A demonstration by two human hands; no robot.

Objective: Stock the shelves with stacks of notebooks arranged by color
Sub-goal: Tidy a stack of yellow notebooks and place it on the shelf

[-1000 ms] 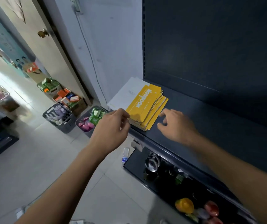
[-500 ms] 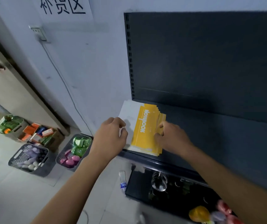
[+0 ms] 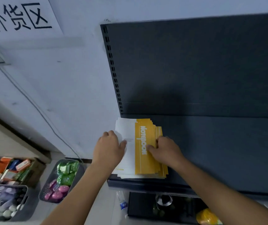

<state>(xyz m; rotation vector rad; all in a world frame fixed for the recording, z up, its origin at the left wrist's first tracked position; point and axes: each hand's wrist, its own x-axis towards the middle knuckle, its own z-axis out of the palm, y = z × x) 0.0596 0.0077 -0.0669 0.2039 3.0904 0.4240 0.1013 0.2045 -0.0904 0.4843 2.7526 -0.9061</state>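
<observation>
Shelf [image 3: 211, 151] with notebooks [image 3: 144, 165] (basket [image 3: 81, 173] with packets [image 3: 65, 178])

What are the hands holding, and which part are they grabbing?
Both hold the stack of notebooks lying on the shelf: the left hand grips its white left edge, the right hand its yellow right edge.
</observation>
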